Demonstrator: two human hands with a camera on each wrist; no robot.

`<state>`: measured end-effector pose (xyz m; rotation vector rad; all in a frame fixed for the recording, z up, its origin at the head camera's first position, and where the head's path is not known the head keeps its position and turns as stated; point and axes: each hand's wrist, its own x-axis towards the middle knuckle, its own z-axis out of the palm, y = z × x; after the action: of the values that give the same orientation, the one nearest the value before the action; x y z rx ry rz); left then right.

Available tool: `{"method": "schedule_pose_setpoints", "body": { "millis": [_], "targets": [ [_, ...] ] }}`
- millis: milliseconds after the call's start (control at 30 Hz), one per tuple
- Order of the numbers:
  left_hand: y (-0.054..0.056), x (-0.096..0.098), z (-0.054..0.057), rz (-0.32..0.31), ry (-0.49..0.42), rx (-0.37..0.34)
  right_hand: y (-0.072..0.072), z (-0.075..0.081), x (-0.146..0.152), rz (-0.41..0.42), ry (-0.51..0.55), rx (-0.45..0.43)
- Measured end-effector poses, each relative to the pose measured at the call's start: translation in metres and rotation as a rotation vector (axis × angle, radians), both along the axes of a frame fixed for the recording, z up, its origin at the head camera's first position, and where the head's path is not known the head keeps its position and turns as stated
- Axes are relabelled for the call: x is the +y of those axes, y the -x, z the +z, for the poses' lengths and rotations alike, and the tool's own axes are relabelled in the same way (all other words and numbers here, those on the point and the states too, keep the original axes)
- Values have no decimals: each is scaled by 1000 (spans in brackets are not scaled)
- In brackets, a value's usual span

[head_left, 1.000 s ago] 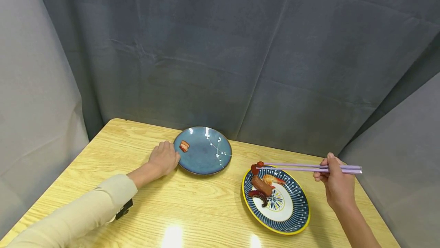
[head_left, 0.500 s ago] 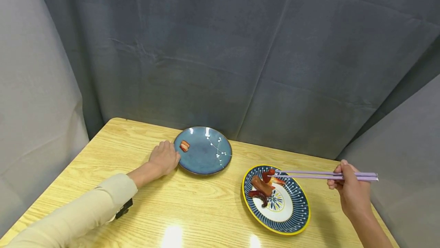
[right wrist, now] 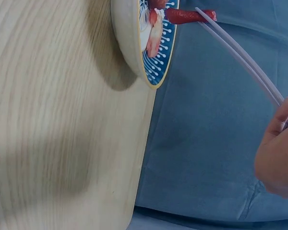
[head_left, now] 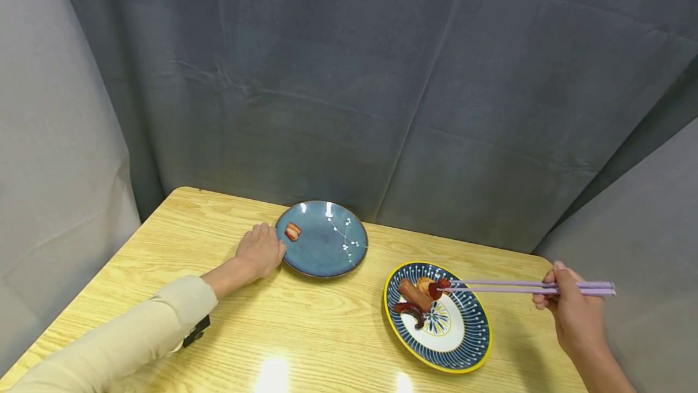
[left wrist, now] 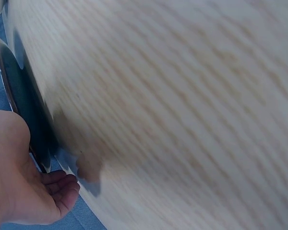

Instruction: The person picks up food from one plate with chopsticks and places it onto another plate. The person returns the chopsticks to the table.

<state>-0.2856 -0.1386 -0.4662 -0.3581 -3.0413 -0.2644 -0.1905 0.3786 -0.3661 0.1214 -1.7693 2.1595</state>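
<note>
My right hand (head_left: 575,314) grips a pair of pale purple chopsticks (head_left: 523,287) from the right. Their tips pinch a glossy red piece of food (head_left: 438,288), long in the right wrist view, over the patterned plate (head_left: 463,344) with a yellow rim. Below it on that plate are a brown sausage-like piece (head_left: 412,294), a dark curled tentacle (head_left: 411,313) and a shrimp (right wrist: 154,39), partly covered in the head view. My left hand (head_left: 260,252), fingers curled, holds the left rim of the blue plate (head_left: 322,254). A small striped meat slice (head_left: 292,232) lies on it.
Both plates stand on a light wooden table (head_left: 316,332), the blue one near the back edge. A grey curtain (head_left: 327,90) hangs right behind the table, with paler cloth (head_left: 60,138) at the left side.
My right hand has moved right and slightly down with the chopsticks, carrying the red piece from the patterned plate's back left rim to over the shrimp. My left hand stays put.
</note>
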Motion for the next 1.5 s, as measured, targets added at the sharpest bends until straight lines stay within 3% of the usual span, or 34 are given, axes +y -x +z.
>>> {"method": "schedule_pose_setpoints", "body": {
  "millis": [833,1500],
  "targets": [
    [3,0,-1,-1,13,-2,-1,-5,28,-93,-23,-28],
    [4,-1,-3,11,1,0,5,-6,22,-70,-108,-61]
  ]
}}
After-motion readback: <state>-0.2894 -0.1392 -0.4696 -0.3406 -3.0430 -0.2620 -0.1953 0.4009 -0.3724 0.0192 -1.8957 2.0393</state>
